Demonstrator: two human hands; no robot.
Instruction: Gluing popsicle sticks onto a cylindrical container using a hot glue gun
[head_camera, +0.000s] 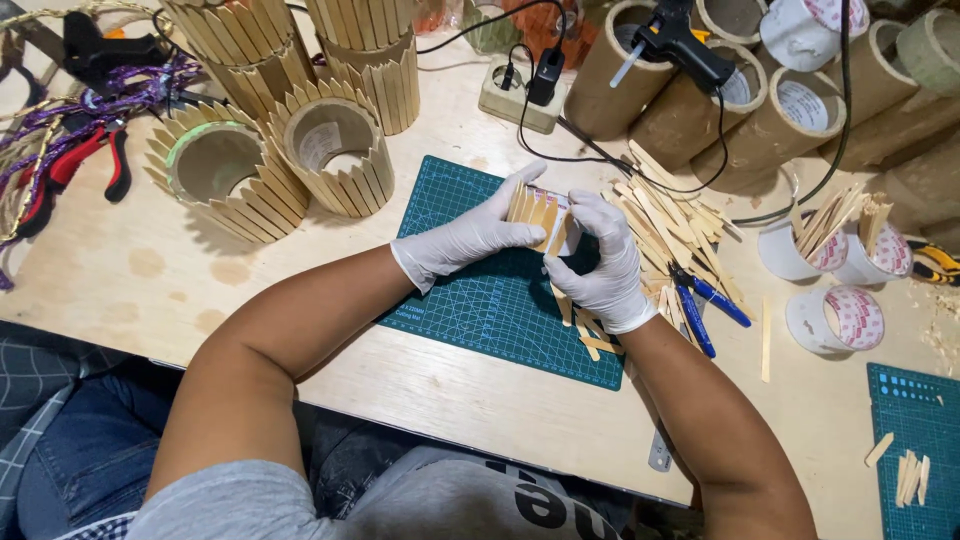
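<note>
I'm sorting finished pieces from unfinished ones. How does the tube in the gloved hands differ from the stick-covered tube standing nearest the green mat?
The tube in the hands lies on its side above the cutting mat, gripped by the left hand and right hand; the standing tube rests upright on the table, untouched. The held one looks smaller and shows sticks on part of its surface; the standing one is ringed all round. Both carry pale wooden sticks.

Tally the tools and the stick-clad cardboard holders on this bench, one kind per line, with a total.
Black glue guns: 2
Blue-handled pliers: 1
Red-handled pliers: 1
Green cutting mats: 2
Finished stick-clad holders: 4
Half-clad tube held in both hands: 1
Total: 11
</note>
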